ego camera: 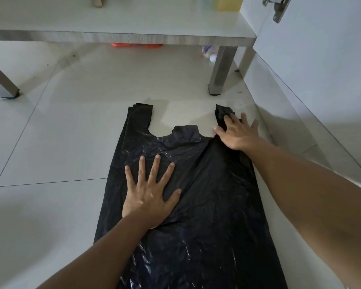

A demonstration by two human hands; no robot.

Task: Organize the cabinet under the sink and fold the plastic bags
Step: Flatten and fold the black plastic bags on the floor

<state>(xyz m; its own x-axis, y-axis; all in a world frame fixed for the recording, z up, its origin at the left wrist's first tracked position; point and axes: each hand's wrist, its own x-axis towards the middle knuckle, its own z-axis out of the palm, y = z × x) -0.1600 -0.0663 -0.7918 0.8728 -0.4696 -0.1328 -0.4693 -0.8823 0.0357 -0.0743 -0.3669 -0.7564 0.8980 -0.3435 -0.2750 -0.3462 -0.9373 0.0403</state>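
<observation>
A black plastic bag lies flat on the tiled floor. The left hand presses its middle, fingers spread; at one o'clock, the right hand, fingers apart, flattens one handle. Beyond stands a low table.

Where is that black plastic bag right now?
The black plastic bag lies spread flat on the tiled floor, in front of the low table, with the left hand and right hand pressing on it.
</observation>
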